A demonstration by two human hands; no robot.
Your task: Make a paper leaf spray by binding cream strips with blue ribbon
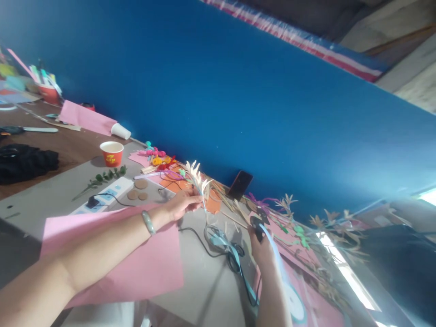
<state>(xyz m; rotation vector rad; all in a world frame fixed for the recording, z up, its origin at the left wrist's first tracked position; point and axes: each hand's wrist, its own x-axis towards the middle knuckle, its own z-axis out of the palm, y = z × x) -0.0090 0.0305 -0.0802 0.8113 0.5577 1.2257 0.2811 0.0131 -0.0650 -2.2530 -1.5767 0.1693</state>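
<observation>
From where I stand, the left hand [184, 205] has a pale, spiky flower [195, 177] pinched by its stem, its head just above the fingertips. The right hand [262, 250], well apart from it, is curled around a black object [257, 225] that I can't make out. Between and below the hands, the grey tabletop [195, 272] shows bare patches around a tangle of black cord [233, 263] and light-blue ribbon [234, 250]. A pink sheet [150, 268] lies under the left forearm; beyond that arm are a white power strip [121, 185], some round brown discs [141, 183] and a red paper cup [112, 155]. Farther to the left, a brown surface [76, 147] adjoins the grey one. Ahead of both hands rises a plain blue wall [204, 91], with a dark phone [240, 184] leaning at its foot. Dried-looking flowers [286, 204] lie past the right hand, and bright daylight strikes in from that side.
</observation>
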